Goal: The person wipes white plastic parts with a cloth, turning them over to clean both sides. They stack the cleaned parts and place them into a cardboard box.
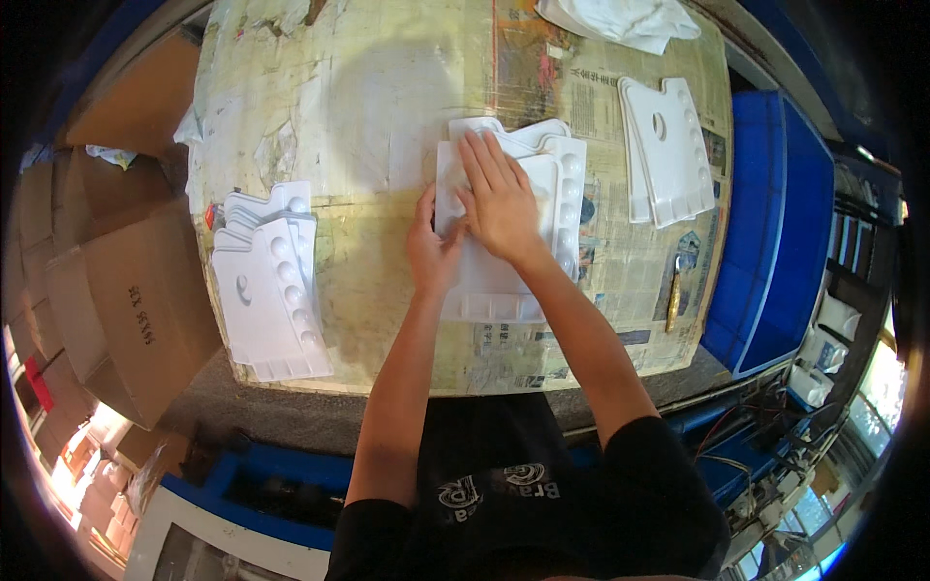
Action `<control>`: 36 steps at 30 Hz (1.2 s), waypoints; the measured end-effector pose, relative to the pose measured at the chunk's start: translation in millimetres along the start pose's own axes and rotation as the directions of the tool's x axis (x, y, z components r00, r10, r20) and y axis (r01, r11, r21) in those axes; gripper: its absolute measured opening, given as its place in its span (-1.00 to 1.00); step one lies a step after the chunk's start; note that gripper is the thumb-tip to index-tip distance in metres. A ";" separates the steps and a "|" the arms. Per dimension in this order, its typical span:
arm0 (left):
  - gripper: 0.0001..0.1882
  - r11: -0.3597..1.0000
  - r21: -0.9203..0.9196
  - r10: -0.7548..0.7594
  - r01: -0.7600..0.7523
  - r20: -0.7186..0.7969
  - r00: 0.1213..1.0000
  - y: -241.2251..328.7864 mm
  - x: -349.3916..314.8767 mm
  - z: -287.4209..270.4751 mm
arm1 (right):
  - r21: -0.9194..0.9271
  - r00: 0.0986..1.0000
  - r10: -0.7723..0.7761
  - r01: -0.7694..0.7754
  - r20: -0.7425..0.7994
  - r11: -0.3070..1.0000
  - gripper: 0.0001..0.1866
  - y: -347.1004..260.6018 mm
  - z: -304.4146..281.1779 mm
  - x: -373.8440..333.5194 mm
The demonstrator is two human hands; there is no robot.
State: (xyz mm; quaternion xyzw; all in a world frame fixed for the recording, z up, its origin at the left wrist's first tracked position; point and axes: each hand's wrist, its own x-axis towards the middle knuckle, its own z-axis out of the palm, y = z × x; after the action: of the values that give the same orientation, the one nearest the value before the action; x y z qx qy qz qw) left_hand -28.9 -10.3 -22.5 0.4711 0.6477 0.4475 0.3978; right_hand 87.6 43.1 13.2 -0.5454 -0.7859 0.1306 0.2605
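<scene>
White plastic paint palettes [499, 281] lie in a small, uneven stack in the middle of the table, with wells along the right and near edges. My left hand [432, 247] holds the top palette by its left edge, thumb over the upper face; some of its fingertips are hidden. Flat across that palette's upper part lies my right hand [504, 198], its fingers stretched out toward the far edge. Both hands touch the palette close to each other and cover its thumb-hole area.
More palettes [266, 320] are piled at the left, and others [668, 160] at the right. A brown-handled tool [674, 295] lies near a blue crate [765, 232]. White cloth [625, 21] sits at the far edge. Cardboard boxes [145, 300] stand left of the paper-covered table [368, 290].
</scene>
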 end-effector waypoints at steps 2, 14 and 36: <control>-0.42 0.998 -0.056 -0.001 0.000 -0.019 1.000 -3.9 -0.1 0.7 | -0.045 0.992 -0.046 0.051 0.116 0.998 -0.40 2.8 -17.2 -36.9; -0.56 0.995 0.095 0.024 -0.024 -0.002 1.000 22.5 -0.9 -10.7 | 0.854 0.635 0.627 -0.511 0.451 -0.097 -0.64 20.5 -89.0 -60.8; -0.86 0.866 -0.448 -0.170 0.223 0.156 0.973 114.1 -21.8 -25.4 | 0.569 0.615 0.202 -0.489 0.762 -0.661 -0.49 -10.9 -117.2 -60.9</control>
State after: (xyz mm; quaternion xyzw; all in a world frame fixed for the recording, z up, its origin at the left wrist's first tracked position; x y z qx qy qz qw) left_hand -18.4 -18.8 95.6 0.3183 0.5438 0.5191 0.5775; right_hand 160.1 -26.6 99.6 -0.3356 0.0002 0.8447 0.4169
